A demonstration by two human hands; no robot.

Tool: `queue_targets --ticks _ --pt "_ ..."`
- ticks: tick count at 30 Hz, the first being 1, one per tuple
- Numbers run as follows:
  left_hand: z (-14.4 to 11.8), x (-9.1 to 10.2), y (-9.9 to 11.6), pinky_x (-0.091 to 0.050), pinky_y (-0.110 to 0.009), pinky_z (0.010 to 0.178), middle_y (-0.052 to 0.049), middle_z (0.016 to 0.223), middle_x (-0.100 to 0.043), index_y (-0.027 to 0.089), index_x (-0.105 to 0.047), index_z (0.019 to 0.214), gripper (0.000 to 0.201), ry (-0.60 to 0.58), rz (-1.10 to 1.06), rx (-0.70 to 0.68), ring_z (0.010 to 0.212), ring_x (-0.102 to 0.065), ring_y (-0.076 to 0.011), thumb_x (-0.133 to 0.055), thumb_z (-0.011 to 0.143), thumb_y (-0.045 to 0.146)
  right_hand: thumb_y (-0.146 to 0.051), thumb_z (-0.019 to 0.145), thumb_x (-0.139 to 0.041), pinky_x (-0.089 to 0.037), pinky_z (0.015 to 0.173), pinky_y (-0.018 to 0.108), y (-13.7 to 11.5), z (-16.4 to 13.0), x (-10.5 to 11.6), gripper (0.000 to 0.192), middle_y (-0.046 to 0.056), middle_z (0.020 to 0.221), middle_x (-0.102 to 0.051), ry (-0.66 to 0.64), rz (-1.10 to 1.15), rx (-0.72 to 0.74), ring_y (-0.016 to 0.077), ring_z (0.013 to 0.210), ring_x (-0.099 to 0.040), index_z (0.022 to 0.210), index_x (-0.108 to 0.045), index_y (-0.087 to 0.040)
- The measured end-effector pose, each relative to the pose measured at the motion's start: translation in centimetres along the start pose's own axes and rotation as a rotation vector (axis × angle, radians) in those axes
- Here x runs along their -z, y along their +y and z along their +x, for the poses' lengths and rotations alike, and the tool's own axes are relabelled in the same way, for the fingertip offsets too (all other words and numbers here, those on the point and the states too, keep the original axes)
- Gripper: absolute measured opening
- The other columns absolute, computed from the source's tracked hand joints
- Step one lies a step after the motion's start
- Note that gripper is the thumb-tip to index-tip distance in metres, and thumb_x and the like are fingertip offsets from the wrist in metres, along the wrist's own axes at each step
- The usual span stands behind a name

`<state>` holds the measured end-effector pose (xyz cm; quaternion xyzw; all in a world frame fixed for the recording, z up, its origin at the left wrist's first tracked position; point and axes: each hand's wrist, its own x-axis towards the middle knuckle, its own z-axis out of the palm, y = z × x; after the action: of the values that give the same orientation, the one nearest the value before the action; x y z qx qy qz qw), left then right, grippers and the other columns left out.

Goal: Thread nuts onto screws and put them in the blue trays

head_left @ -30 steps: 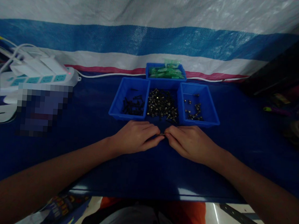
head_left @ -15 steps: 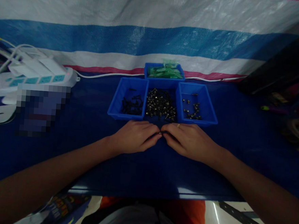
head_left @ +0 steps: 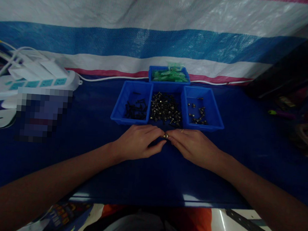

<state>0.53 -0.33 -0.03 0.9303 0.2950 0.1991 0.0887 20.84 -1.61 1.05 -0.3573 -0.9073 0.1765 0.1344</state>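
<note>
My left hand (head_left: 140,142) and my right hand (head_left: 196,146) meet fingertip to fingertip above the table, just in front of the bins. Between them a small shiny metal part (head_left: 165,136) shows, pinched by both; its exact kind is too small to make out. A pile of small black-and-metal pieces (head_left: 166,107) lies beyond the hands. The left blue bin (head_left: 117,107) holds several dark, thin, screw-like pieces. In the right blue bin (head_left: 216,114) lie several short shiny metal pieces.
A third blue bin (head_left: 169,82) with green plastic packets (head_left: 169,75) stands behind the pile. At left is a white power strip (head_left: 69,81) with plugs and cables. A striped tarp (head_left: 159,43) hangs behind the dark blue table (head_left: 144,181). A black object (head_left: 286,68) leans at right.
The metal part now shows more plainly between my fingertips. My left thumb has dropped slightly away from the index finger, and the right fingers have straightened a little. The bins are unchanged.
</note>
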Motion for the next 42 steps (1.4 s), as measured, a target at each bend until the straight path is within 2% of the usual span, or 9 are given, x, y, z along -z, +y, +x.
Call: queue_targets --ticks 6,11,14,18,28,35,42 --pt "-0.05 -0.12 0.09 -0.037 -0.020 0.055 0.001 0.070 -0.055 0.016 -0.054 0.085 0.017 0.041 0.061 -0.058 0.062 -0.051 -0.0088 -0.041 0.087 0.027 -0.016 0.089 -0.035 -0.041 0.065 0.022 -0.09 0.24 0.05 0.015 0.001 0.077 -0.057 -0.090 0.105 -0.014 0.0109 0.070 -0.055 0.089 -0.051 -0.017" --pt "-0.03 0.06 0.01 -0.037 -0.020 0.055 0.001 0.069 -0.056 0.016 -0.054 0.085 0.023 0.008 0.062 -0.035 0.062 -0.052 -0.0095 -0.040 0.088 0.034 -0.022 0.091 -0.034 -0.040 0.065 0.022 -0.15 0.18 0.11 0.018 0.001 0.075 -0.057 -0.106 0.023 -0.020 0.0112 0.069 -0.056 0.087 -0.051 -0.016" --pt "-0.04 0.02 -0.06 -0.040 -0.020 0.060 0.000 0.073 -0.057 0.016 -0.054 0.090 0.023 -0.038 0.074 -0.040 0.067 -0.053 -0.0101 -0.036 0.090 0.031 -0.027 0.092 -0.034 -0.040 0.065 0.023 -0.13 0.16 0.31 0.024 0.002 0.073 -0.059 -0.102 -0.066 -0.025 0.0120 0.069 -0.057 0.081 -0.052 -0.016" --pt "-0.13 -0.20 -0.14 -0.043 -0.021 0.066 -0.001 0.079 -0.058 0.016 -0.052 0.098 0.023 -0.075 0.095 -0.046 0.074 -0.055 -0.0111 -0.035 0.091 0.031 -0.028 0.092 -0.034 -0.041 0.066 0.024 0.02 -0.02 0.59 0.025 0.003 0.077 -0.062 -0.069 -0.141 -0.014 0.0131 0.072 -0.059 0.085 -0.054 -0.016" --pt "-0.13 -0.50 -0.21 -0.043 -0.022 0.065 -0.001 0.077 -0.059 0.016 -0.054 0.094 0.024 -0.093 0.114 -0.049 0.072 -0.056 -0.0116 -0.035 0.091 0.031 -0.021 0.089 -0.036 -0.038 0.063 0.026 -0.60 -0.44 0.59 0.024 0.003 0.072 -0.063 0.017 -0.327 0.086 0.0141 0.067 -0.058 0.082 -0.058 -0.016" --pt "-0.13 -0.40 -0.35 -0.042 -0.020 0.063 0.000 0.074 -0.058 0.016 -0.054 0.094 0.021 -0.036 0.093 -0.036 0.069 -0.055 -0.0101 -0.038 0.090 0.030 -0.024 0.089 -0.037 -0.037 0.064 0.024 -0.11 -0.08 0.45 0.023 0.003 0.074 -0.062 -0.029 -0.193 -0.014 0.0123 0.068 -0.057 0.082 -0.058 -0.016" --pt "-0.22 -0.24 -0.08 -0.041 -0.019 0.058 0.000 0.072 -0.057 0.016 -0.055 0.091 0.023 -0.002 0.118 -0.121 0.065 -0.054 -0.0092 -0.038 0.090 0.032 -0.019 0.085 -0.040 -0.034 0.058 0.021 -0.05 0.05 0.17 0.017 -0.001 0.066 -0.055 -0.082 -0.030 0.008 0.0093 0.061 -0.052 0.073 -0.052 -0.017"
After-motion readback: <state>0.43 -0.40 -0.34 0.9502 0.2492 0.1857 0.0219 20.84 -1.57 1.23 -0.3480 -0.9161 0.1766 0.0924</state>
